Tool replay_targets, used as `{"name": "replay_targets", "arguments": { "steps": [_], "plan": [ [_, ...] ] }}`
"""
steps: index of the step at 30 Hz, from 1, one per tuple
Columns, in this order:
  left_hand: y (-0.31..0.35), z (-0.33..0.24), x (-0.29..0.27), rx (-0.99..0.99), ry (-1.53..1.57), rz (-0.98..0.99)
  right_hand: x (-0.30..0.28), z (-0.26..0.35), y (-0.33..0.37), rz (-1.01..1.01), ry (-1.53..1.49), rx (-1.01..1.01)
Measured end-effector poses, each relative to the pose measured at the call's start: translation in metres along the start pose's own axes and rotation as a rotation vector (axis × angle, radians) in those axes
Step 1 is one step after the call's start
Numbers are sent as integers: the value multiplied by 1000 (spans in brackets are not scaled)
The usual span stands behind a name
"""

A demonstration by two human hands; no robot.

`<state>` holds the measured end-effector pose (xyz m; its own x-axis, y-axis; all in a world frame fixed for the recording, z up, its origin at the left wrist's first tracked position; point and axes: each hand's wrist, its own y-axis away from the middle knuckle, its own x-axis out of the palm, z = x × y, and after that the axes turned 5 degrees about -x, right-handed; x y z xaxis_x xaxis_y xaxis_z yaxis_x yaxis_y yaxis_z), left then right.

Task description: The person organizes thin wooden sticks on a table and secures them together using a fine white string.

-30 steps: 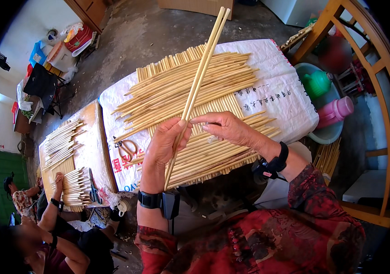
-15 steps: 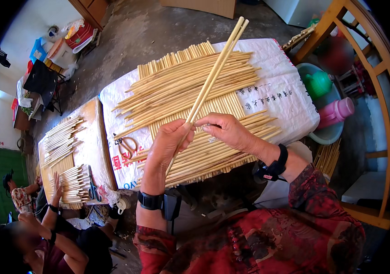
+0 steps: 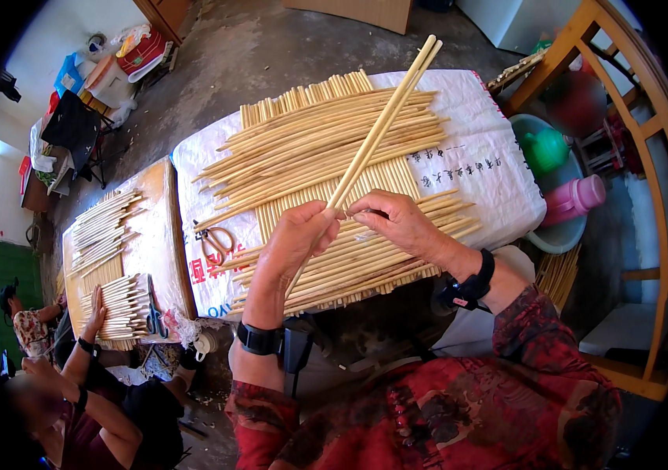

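Observation:
My left hand (image 3: pixel 296 239) is closed around two long, pale peeled sticks (image 3: pixel 383 121), which slant up to the right and cross each other near the far end. Close beside it, my right hand (image 3: pixel 400 223) has thumb and forefinger pinched together near the sticks; whatever is between those fingertips is too small to make out. Under both hands, many similar sticks (image 3: pixel 326 149) lie in rows over a layer of crosswise sticks (image 3: pixel 365 182) on the table. Scissors (image 3: pixel 215 244) with brown handles rest left of my left hand.
At the left, a co-worker's hand (image 3: pixel 96 312) rests by sticks on a second table (image 3: pixel 158 227), near dark scissors (image 3: pixel 154 317). A basin (image 3: pixel 573 236) with a pink thermos (image 3: pixel 577 199) stands right, beside a wooden frame (image 3: pixel 647 125). White sheeting (image 3: pixel 498 157) covers my table.
My right hand has drawn slightly away from the left fingertips. The far ends of the two held sticks have swung a little to the right.

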<state>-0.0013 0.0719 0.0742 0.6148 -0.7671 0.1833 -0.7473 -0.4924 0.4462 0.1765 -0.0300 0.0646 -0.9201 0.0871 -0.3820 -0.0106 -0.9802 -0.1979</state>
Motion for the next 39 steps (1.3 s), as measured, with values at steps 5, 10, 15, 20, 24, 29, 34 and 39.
{"name": "replay_targets", "arguments": {
  "steps": [5, 10, 15, 20, 24, 29, 34, 39],
  "plan": [
    [3, -2, -1, 3, 35, 83, -8, 5, 6, 45, 8, 47],
    [6, -5, 4, -15, -6, 64, -11, 8, 11, 90, -21, 127],
    [7, -1, 0, -14, -22, 64, -13, 14, 17, 126, -250, 377],
    [7, 0, 1, 15, 31, 73, -8, 17, 21, 90, -305, 342],
    [6, 3, 4, 20, 14, 40, -4, 18, 22, 35, -209, 194],
    [8, 2, 7, 17, -15, 0, -4, 24, 21, 6, -99, 194],
    [10, 1, 8, 40, -39, 26, -3, 26, 22, 6, -65, 165],
    [9, 4, 9, 57, -48, 34, -1, 25, 21, -5, -89, 170]
  ]
}}
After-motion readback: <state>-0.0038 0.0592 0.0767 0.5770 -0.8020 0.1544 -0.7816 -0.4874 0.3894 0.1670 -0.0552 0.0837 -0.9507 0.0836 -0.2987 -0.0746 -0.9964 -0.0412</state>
